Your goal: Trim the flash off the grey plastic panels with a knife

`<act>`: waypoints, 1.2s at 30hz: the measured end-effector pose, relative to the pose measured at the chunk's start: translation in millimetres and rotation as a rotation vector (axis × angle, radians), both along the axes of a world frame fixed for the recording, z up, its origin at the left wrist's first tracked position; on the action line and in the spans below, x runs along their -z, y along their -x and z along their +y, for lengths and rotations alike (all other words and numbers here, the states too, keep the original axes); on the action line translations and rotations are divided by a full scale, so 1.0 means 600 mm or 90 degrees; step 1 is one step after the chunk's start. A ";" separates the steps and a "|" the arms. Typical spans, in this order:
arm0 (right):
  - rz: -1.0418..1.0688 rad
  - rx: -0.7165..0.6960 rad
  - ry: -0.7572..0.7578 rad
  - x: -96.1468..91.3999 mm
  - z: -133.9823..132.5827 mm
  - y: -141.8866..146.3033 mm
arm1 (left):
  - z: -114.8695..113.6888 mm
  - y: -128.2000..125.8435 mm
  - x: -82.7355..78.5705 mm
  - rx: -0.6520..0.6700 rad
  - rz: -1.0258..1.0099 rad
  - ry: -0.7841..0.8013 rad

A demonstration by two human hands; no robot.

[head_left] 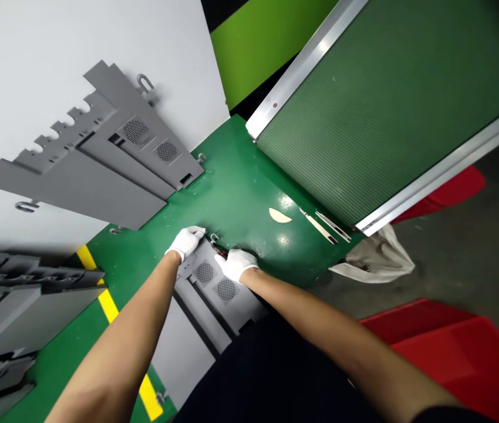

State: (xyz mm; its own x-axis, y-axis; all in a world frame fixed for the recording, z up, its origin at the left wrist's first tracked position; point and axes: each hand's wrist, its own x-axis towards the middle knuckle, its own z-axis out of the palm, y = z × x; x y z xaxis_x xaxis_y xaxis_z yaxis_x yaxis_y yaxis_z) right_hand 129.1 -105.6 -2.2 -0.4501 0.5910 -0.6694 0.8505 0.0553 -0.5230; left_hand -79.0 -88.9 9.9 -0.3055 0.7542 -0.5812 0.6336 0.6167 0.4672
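A grey plastic panel (205, 308) with two round patches of vent holes lies on the green tabletop, its near end hidden by my body. My left hand (188, 242), in a white glove, has its fingers closed on the panel's far left corner. In my right hand (238, 264), also gloved, is a small red-handled tool, apparently nippers (219, 251), mostly covered by the fingers. Their dark tip is at the panel's far edge, close to a small grey hook-shaped piece (214, 238).
A similar grey panel (113, 147) leans on the white wall. More grey panels (20, 311) stand at left. A craft knife (319, 226), tweezers (334, 226) and a cream half-round piece (280, 215) lie by the green conveyor (390, 117). A red bin (452, 346) stands at right.
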 end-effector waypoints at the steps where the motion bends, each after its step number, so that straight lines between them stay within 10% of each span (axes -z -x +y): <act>1: -0.004 0.003 -0.008 0.001 -0.001 0.002 | -0.001 0.001 0.001 -0.002 -0.001 0.001; 16: -0.030 -0.002 -0.021 0.010 0.010 0.025 | -0.003 0.000 0.006 0.014 0.017 0.017; 21: -0.025 -0.028 -0.046 0.021 0.007 0.029 | 0.018 0.001 0.013 0.186 -0.039 0.008; 28: -0.035 -0.030 -0.070 0.027 0.002 0.033 | 0.067 -0.017 0.050 0.350 -0.013 0.170; 36: -0.041 -0.018 -0.029 0.022 0.004 0.032 | 0.115 -0.039 0.114 0.313 0.055 0.165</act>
